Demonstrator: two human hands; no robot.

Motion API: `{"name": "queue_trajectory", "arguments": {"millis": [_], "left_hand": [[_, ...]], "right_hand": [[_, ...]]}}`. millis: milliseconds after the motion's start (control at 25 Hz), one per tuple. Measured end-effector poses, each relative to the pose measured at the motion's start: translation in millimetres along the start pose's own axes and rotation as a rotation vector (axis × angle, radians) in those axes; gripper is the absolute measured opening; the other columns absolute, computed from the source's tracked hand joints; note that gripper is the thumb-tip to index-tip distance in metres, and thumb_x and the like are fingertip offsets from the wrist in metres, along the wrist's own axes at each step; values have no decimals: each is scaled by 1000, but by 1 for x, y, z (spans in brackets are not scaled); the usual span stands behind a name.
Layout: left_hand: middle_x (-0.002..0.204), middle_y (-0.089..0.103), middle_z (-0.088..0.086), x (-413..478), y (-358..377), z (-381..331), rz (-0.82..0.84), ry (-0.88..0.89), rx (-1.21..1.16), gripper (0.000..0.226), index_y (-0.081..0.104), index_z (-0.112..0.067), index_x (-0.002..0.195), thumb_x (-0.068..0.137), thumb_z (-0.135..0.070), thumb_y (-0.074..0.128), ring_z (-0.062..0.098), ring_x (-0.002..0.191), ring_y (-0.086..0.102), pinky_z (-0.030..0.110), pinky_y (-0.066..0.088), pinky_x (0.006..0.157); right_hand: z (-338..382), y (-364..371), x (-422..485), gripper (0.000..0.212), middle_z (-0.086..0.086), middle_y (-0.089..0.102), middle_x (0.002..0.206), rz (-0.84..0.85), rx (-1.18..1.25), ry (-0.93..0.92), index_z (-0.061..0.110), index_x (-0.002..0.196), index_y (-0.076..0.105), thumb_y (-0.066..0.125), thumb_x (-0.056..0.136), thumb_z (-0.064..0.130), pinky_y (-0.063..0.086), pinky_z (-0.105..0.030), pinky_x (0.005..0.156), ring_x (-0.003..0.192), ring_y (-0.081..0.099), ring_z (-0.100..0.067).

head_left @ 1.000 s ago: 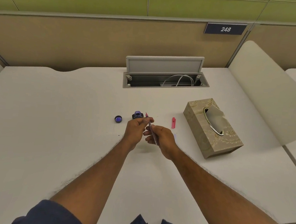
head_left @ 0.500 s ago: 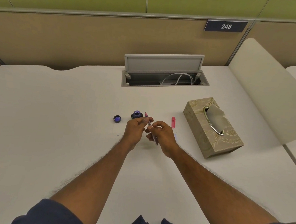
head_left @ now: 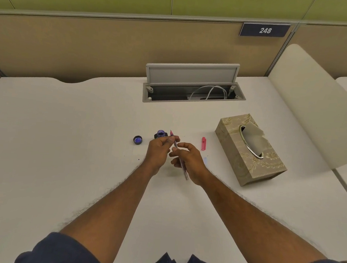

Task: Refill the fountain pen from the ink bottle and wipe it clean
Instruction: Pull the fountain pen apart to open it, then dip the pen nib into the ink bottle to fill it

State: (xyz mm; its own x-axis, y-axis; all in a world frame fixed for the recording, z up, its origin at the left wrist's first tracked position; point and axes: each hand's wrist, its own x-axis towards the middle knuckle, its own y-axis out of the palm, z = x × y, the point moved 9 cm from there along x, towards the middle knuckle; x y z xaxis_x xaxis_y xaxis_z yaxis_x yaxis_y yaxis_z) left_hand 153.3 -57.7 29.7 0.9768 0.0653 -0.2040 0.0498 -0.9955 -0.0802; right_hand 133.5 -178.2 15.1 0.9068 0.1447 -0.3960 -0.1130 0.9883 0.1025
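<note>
A thin fountain pen [head_left: 176, 146] with a pink nib end is held above the desk, nib pointing away from me. My left hand [head_left: 159, 153] pinches it near the nib. My right hand [head_left: 189, 161] grips the clear barrel lower down, whose tail sticks out below the palm. The open ink bottle [head_left: 160, 134], small and dark with purple ink, stands just beyond my left fingers. Its dark cap [head_left: 137, 139] lies upside down to the left. The pink pen cap [head_left: 203, 143] lies on the desk to the right of my hands.
A beige patterned tissue box [head_left: 249, 155] with a tissue sticking out stands at the right. An open cable tray [head_left: 193, 92] with white cables is set into the white desk [head_left: 65, 144] at the back. A curved divider panel [head_left: 314, 104] rises at the far right.
My right hand has slid slightly down the barrel, so more of the pen's tail shows below it. The left hand keeps its pinch near the nib. Bottle and caps have not moved.
</note>
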Motion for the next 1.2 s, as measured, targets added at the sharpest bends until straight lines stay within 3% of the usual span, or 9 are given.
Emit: {"name": "queue_trajectory", "arguments": {"millis": [160, 320, 440, 520, 600, 680, 801, 1041, 1201], "left_hand": [[104, 70, -6, 0, 1, 1, 0, -4, -10, 26, 72, -17, 101, 98, -24, 48, 11, 102, 61, 26, 46, 82], [107, 70, -6, 1, -1, 2, 1, -9, -2, 25, 72, -21, 98, 98, -23, 47, 8, 104, 60, 28, 47, 82], [107, 70, -7, 1, -2, 3, -5, -21, -18, 24, 71, -20, 98, 98, -25, 48, 7, 103, 59, 27, 47, 80], [108, 69, -6, 1, -3, 4, -7, -30, -33, 24, 72, -19, 98, 98, -25, 49, 8, 104, 59, 27, 45, 79], [113, 68, -3, 3, -4, 4, -23, -47, -36, 25, 71, -16, 101, 98, -26, 48, 12, 108, 58, 27, 44, 80], [118, 67, 1, 4, -4, 6, -30, -64, -33, 26, 70, -14, 105, 98, -25, 48, 15, 111, 57, 29, 43, 82], [119, 67, 3, 2, -2, 7, -22, -67, -43, 25, 70, -14, 104, 98, -24, 49, 17, 113, 57, 29, 43, 83], [120, 66, 4, -1, 1, 6, -15, -78, -48, 22, 70, -17, 100, 97, -24, 50, 19, 114, 57, 32, 44, 85], [117, 67, 3, -4, 0, 5, -13, -76, -60, 21, 69, -18, 98, 98, -23, 49, 18, 112, 58, 33, 43, 85]], "right_hand": [[-5, 0, 2, 21, -13, 70, 86, 10, -36, -39, 4, 104, 65, 55, 97, 20, 43, -25, 56, 60, 55, -16], [-5, -1, 0, 19, -9, 69, 81, 14, -241, -112, 5, 99, 67, 58, 95, 21, 44, -20, 58, 62, 55, -12], [-7, -15, -1, 22, -11, 68, 83, -41, -364, -114, 8, 98, 67, 68, 88, 28, 53, -31, 65, 69, 61, -17], [-8, -19, -8, 35, -9, 69, 80, 5, -720, -94, 12, 85, 66, 75, 78, 45, 55, -38, 69, 70, 64, -20], [-26, -15, -27, 51, -5, 68, 70, 235, -1171, 63, 11, 69, 61, 77, 66, 61, 51, -31, 63, 60, 61, -15], [-49, -14, -60, 56, -2, 67, 60, 447, -1392, 268, 11, 61, 57, 78, 62, 63, 51, -24, 60, 50, 60, -12], [-76, -11, -86, 52, 3, 64, 55, 516, -1401, 358, 13, 61, 57, 80, 63, 59, 51, -21, 57, 46, 60, -9], [-80, -13, -81, 38, 7, 66, 58, 412, -1329, 308, 13, 61, 62, 79, 72, 45, 55, -23, 72, 46, 60, -6], [-82, -15, -80, 40, -4, 76, 79, 395, -1308, 308, 4, 76, 71, 79, 72, 43, 58, -30, 81, 57, 64, -10]]}}
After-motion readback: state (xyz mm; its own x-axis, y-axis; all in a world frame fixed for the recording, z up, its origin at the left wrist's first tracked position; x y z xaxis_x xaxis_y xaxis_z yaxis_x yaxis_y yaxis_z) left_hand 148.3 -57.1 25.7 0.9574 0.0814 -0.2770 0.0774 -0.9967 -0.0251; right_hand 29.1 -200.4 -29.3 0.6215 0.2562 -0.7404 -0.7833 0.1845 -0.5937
